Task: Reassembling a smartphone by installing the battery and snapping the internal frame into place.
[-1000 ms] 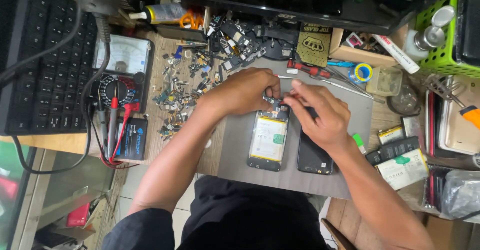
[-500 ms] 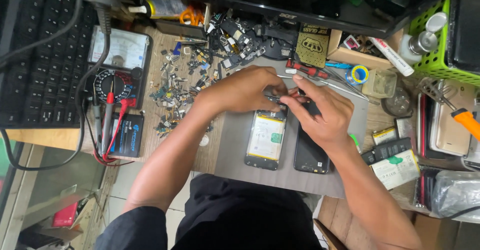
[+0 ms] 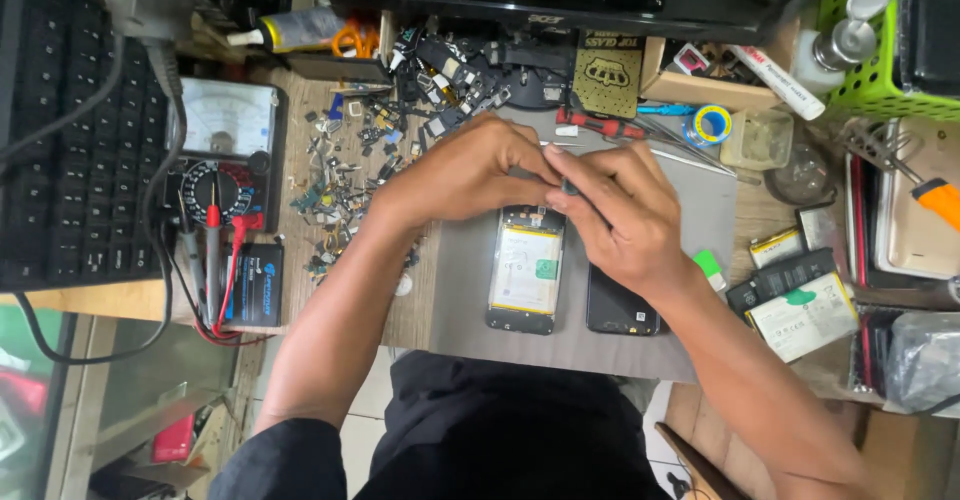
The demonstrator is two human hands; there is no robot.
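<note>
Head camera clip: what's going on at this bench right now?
A person works with both hands at the top end of an opened phone lying on a grey mat. The left hand steadies that end, while the right hand pinches a small dark tool there; its tip is hidden. A black phone cover lies just right of the phone. Loose small parts and an analog multimeter sit to the left.

The opened phone lies flat on the grey mat — back cover off, pale battery and green board showing — its top end hidden under both hands
</note>
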